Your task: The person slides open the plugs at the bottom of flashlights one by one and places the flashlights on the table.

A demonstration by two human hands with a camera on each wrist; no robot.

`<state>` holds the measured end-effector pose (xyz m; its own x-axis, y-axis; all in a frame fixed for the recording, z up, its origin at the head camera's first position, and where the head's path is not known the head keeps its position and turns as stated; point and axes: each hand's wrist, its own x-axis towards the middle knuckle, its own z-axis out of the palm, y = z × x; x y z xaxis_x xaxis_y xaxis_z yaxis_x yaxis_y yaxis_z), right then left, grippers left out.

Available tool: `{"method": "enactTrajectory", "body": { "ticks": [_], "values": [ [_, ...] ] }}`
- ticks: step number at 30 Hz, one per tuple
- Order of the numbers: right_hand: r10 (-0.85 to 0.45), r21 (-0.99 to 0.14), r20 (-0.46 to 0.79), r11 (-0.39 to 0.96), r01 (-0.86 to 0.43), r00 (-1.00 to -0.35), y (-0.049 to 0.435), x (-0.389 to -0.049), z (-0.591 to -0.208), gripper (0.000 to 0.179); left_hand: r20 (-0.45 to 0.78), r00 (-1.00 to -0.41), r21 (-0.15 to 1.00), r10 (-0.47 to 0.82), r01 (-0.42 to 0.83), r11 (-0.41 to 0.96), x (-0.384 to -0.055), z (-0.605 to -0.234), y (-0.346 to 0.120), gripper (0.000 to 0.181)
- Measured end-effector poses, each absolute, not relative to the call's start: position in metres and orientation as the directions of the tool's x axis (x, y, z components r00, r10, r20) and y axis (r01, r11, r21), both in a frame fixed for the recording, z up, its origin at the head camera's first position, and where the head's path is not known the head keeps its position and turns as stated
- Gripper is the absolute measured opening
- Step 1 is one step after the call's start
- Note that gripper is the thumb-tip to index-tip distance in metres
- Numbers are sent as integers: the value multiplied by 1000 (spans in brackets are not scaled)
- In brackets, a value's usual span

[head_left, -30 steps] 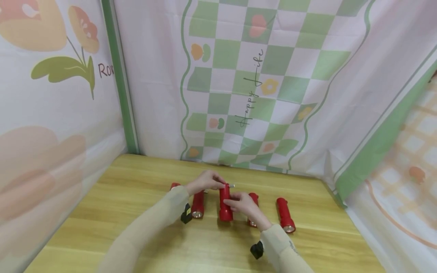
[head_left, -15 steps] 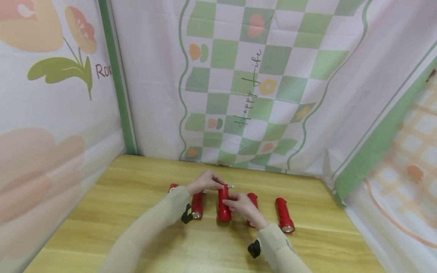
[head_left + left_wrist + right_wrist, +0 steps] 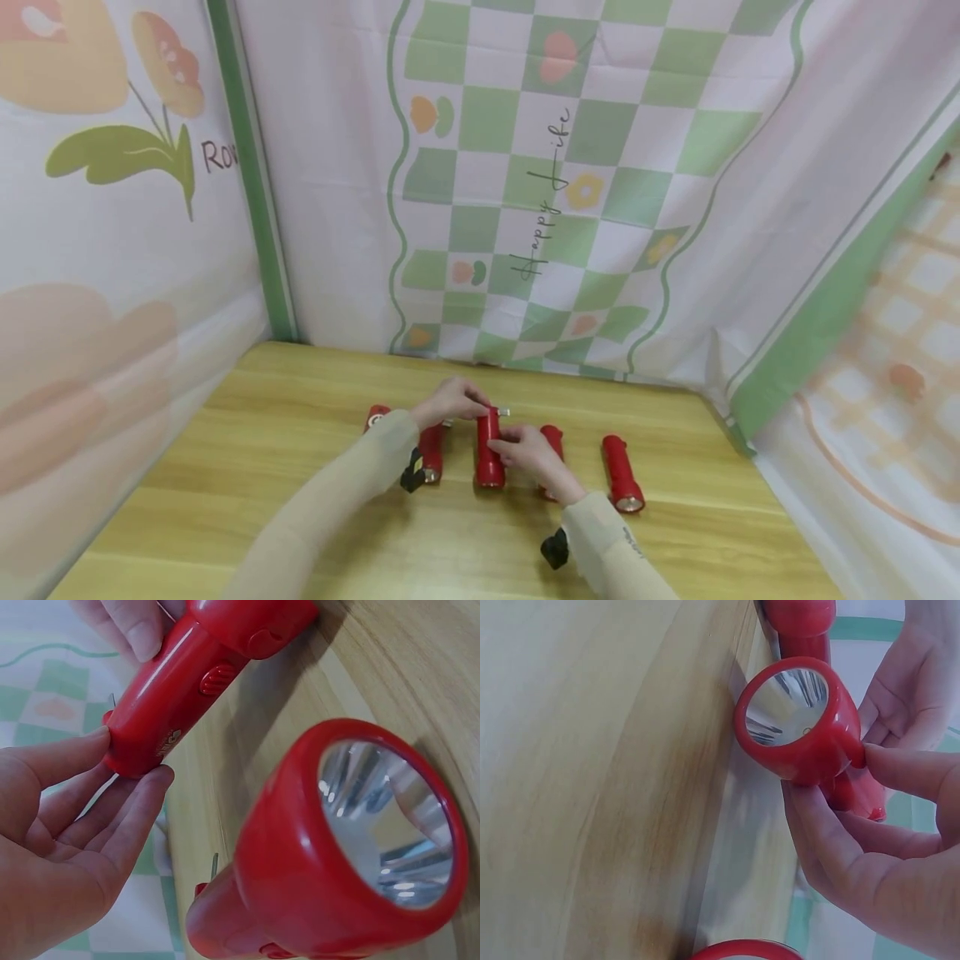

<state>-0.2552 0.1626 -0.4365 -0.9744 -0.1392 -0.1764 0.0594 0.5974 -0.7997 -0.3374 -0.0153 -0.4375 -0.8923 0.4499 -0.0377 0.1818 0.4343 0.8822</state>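
Note:
Both hands hold a red flashlight (image 3: pixel 490 467) at the middle of the row, its tail toward the back and its head toward the person. My left hand (image 3: pixel 453 400) pinches the tail end between thumb and fingers, beside a small silver metal piece (image 3: pixel 504 412) that sticks out sideways. My right hand (image 3: pixel 528 450) grips the body near the head, thumb on one side and fingers on the other. In the left wrist view, a ridged switch (image 3: pixel 217 679) shows on the body. The right wrist view shows the round reflector (image 3: pixel 787 705) of the held flashlight.
More red flashlights lie on the wooden table (image 3: pixel 300 433): one (image 3: pixel 431 454) partly behind the left wrist, another (image 3: pixel 377 414) farther left, one (image 3: pixel 552 437) partly under the right hand, one (image 3: pixel 622 475) at right. Patterned curtains (image 3: pixel 330 208) enclose the table.
Everything in the head view has drifted slightly left. The held flashlight's head tips up a little, so its front rim shows more. Both hands keep the same grip.

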Motion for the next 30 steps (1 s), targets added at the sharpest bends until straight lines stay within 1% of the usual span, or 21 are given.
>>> {"method": "enactTrajectory", "body": {
  "ticks": [8,13,22,30],
  "values": [
    [-165,-799,-155,601,26,-974,164,-256,-440,38,-45,-900,858,434,188,479,-338,-439,-18,21],
    [-178,-803,-143,596,9,-973,164,-256,-441,37,-43,-903,845,427,195,497,-340,-443,-17,20],
    [-171,-805,-160,592,28,-972,163,-257,-445,37,-56,-912,857,407,165,488,-340,-448,-14,20],
    [-150,-800,-154,599,35,-977,165,-258,-448,42,-43,-907,834,419,199,515,-341,-451,-8,24]
  ]
}}
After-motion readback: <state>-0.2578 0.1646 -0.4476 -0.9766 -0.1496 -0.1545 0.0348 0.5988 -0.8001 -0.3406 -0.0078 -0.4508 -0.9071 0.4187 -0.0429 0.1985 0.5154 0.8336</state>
